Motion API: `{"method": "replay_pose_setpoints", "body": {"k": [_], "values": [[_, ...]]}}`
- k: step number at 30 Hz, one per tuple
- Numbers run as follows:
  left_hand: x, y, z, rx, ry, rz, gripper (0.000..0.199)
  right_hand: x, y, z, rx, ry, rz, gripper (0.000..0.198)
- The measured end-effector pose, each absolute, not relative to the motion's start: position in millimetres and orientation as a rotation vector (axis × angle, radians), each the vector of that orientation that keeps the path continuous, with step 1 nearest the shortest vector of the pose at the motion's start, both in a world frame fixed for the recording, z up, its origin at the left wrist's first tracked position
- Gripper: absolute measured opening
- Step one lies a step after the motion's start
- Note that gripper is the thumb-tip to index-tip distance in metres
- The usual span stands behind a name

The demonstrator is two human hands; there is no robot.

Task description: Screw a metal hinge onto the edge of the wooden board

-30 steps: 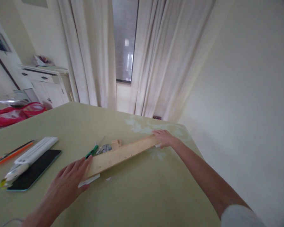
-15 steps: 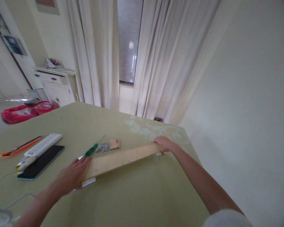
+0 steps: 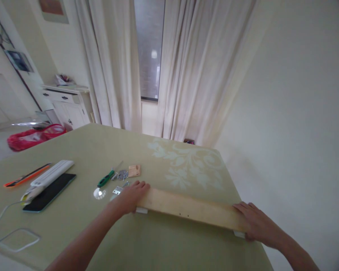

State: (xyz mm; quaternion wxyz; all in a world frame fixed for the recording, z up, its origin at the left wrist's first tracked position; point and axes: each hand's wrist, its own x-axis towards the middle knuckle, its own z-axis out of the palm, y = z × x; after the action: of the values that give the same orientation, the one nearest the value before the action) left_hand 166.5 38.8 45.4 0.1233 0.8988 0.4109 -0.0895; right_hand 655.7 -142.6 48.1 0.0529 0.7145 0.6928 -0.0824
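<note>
A long pale wooden board (image 3: 192,207) lies between my two hands, slanting down toward the right, with two small dark holes near its front edge. My left hand (image 3: 134,197) is wrapped over its left end, and my right hand (image 3: 251,222) grips its right end. Small white pieces show under the board, one white block (image 3: 142,210) by the left hand and another white block (image 3: 239,234) by the right. Beyond my left hand are a metal hinge plate (image 3: 118,190), a green-handled screwdriver (image 3: 106,178), a heap of small metal hardware (image 3: 122,174) and a small wooden piece (image 3: 134,170).
At the left of the green table (image 3: 81,150) lie an orange cutter knife (image 3: 28,175), a white power strip (image 3: 52,173), a dark phone (image 3: 51,194) and a white cable (image 3: 19,227). A wall (image 3: 293,124) stands close on the right; curtains (image 3: 192,75) hang behind.
Both hands have carried the board to the right and turned it, so its right end is now nearer me. The hinge plate beyond my left hand has come into view.
</note>
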Motion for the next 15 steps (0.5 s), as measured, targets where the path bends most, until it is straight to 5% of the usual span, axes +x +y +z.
{"method": "replay_pose_setpoints", "body": {"k": [11,15], "values": [[137,64,34,2.665,1.128,-0.192,0.095,631,-152,42,2.206,2.154,-0.355,0.080],[109,69,38,2.558,1.104,0.142,0.100,619,-167,24,2.292,2.174,-0.130,0.092]]}}
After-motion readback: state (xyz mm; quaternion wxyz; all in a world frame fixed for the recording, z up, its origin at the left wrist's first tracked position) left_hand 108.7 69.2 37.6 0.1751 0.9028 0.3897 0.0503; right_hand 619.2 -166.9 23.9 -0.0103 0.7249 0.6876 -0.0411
